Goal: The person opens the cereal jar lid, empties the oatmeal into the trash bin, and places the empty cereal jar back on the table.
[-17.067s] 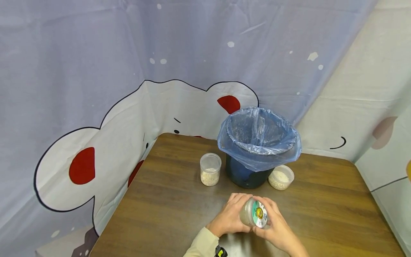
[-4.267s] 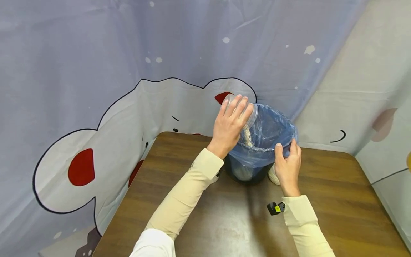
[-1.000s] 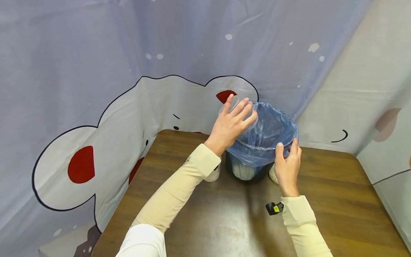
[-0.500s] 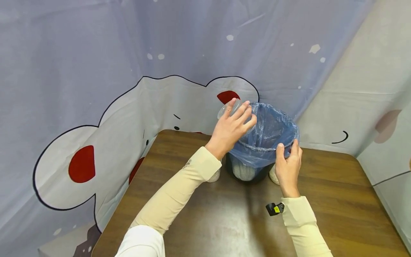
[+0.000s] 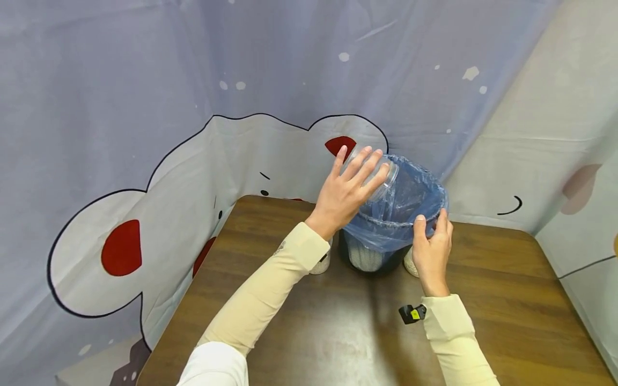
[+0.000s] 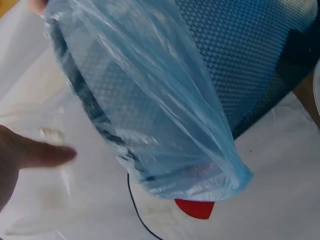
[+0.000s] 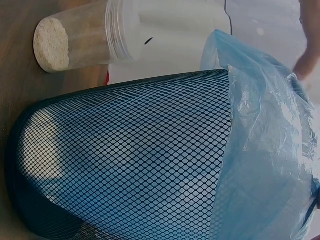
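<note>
My left hand (image 5: 340, 195) grips a clear plastic jar (image 5: 391, 177) from above with spread fingers. The jar is tipped over the mouth of a black mesh bin (image 5: 364, 256), and no grain shows falling from it. A blue plastic bag (image 5: 420, 185) lines the bin and folds down over its rim. On the bin's right side, my right hand (image 5: 432, 249) pinches the bagged rim between thumb and fingers. The left wrist view shows a blurred finger (image 6: 40, 152) beside the bag's edge. Whitish contents show through the mesh low in the bin.
An upright clear jar (image 7: 87, 37) partly filled with pale flakes stands left of the bin. Right of it, a low tub (image 5: 410, 264) of pale grain is half hidden by my right hand. All stand on a wooden table (image 5: 328, 321) before a patterned cloth (image 5: 270, 64).
Earlier, both hands held a lidded jar; later pale grain poured from the open jar, and that stream is gone. Within the last second, the jar's mouth has swung right over the bin.
</note>
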Demonstrator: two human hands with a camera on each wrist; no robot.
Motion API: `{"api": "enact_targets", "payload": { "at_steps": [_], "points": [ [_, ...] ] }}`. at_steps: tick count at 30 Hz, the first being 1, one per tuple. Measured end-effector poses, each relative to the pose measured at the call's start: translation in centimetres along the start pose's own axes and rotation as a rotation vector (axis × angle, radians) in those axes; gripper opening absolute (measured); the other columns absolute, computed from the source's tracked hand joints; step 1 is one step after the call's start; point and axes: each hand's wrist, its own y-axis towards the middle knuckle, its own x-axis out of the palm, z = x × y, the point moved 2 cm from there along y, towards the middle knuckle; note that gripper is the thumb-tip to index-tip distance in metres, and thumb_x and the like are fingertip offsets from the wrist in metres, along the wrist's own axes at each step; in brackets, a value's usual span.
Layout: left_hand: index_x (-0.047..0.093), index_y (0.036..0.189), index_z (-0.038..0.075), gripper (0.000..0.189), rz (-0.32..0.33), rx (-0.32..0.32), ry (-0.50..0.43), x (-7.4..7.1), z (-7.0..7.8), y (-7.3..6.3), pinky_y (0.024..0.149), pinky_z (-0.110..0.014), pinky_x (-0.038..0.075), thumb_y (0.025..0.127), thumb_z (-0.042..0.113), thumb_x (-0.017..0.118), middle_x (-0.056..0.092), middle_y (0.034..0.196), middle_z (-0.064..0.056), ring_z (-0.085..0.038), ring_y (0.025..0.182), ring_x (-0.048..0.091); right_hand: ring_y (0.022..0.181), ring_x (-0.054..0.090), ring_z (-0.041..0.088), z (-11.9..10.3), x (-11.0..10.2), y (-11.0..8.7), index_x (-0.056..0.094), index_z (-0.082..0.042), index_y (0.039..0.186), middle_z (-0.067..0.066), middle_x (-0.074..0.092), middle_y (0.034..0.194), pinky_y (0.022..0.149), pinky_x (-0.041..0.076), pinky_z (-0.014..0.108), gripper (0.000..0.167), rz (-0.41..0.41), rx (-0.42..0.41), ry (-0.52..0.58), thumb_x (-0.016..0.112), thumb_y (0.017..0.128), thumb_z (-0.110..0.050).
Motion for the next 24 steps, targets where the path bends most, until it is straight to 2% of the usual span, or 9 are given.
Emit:
{"api": "enact_targets", "payload": {
  "at_steps": [3, 6, 13, 15, 19, 21, 24],
  "points": [
    [0.043, 0.131, 0.018, 0.049, 0.051, -0.033, -0.013, -0.04, 0.06, -0.04, 0.11, -0.049, 0.015, 0.084, 0.014, 0.054, 0.042, 0.14, -0.008, -0.026, 0.129, 0.035, 0.122, 0.039, 0.035, 0.04, -0.04, 0.07, 0.024, 0.002, 0.143, 0.023, 0.034, 0.137, 0.103, 0.029, 0.046, 0.067, 0.008, -0.002, -0.001, 0.047, 0.091, -0.034],
    [0.044, 0.131, 0.017, 0.049, 0.035, -0.052, -0.021, 0.08, -0.02, -0.08, 0.11, -0.045, 0.018, 0.083, 0.014, 0.054, 0.042, 0.139, -0.008, -0.026, 0.129, 0.036, 0.121, 0.039, 0.035, 0.06, -0.03, 0.1, 0.024, 0.002, 0.142, 0.023, 0.034, 0.137, 0.102, 0.029, 0.046, 0.067, 0.008, -0.009, -0.002, 0.048, 0.091, -0.034],
    [0.044, 0.13, 0.018, 0.048, 0.009, -0.01, -0.031, -0.14, -0.2, 0.03, 0.112, -0.043, 0.015, 0.083, 0.01, 0.053, 0.04, 0.141, -0.009, -0.026, 0.131, 0.033, 0.122, 0.038, 0.035, 0.06, -0.09, 0.08, 0.024, 0.002, 0.143, 0.022, 0.034, 0.137, 0.103, 0.028, 0.046, 0.067, 0.013, -0.002, -0.001, 0.047, 0.091, -0.034],
    [0.044, 0.129, 0.019, 0.049, -0.04, 0.012, -0.046, -0.23, -0.14, 0.06, 0.112, -0.042, 0.015, 0.082, 0.009, 0.057, 0.041, 0.14, -0.008, -0.024, 0.132, 0.032, 0.123, 0.038, 0.035, 0.02, -0.1, 0.09, 0.024, 0.002, 0.143, 0.022, 0.034, 0.137, 0.104, 0.028, 0.046, 0.067, 0.019, -0.006, 0.0, 0.047, 0.091, -0.034],
    [0.045, 0.123, 0.019, 0.057, -0.216, 0.093, -0.094, -0.04, 0.27, -0.09, 0.112, -0.04, 0.016, 0.073, 0.015, 0.071, 0.043, 0.136, -0.006, -0.023, 0.131, 0.031, 0.119, 0.04, 0.035, -0.11, -0.01, 0.1, 0.026, 0.003, 0.141, 0.024, 0.037, 0.133, 0.102, 0.029, 0.046, 0.066, 0.025, -0.03, -0.001, 0.048, 0.091, -0.032],
    [0.044, 0.12, 0.019, 0.059, -0.282, 0.121, -0.111, 0.07, 0.41, -0.09, 0.111, -0.04, 0.017, 0.07, 0.017, 0.075, 0.044, 0.133, -0.006, -0.023, 0.129, 0.032, 0.117, 0.041, 0.036, -0.18, 0.08, 0.09, 0.028, 0.004, 0.141, 0.025, 0.039, 0.132, 0.101, 0.03, 0.046, 0.065, 0.021, -0.039, 0.0, 0.048, 0.09, -0.031],
    [0.044, 0.118, 0.018, 0.059, -0.292, 0.131, -0.095, 0.03, 0.33, 0.26, 0.111, -0.04, 0.018, 0.069, 0.019, 0.076, 0.044, 0.131, -0.006, -0.023, 0.127, 0.034, 0.115, 0.042, 0.036, -0.26, 0.14, 0.17, 0.029, 0.006, 0.14, 0.026, 0.039, 0.13, 0.1, 0.03, 0.047, 0.063, 0.018, -0.051, 0.002, 0.048, 0.09, -0.028]
  ]
}}
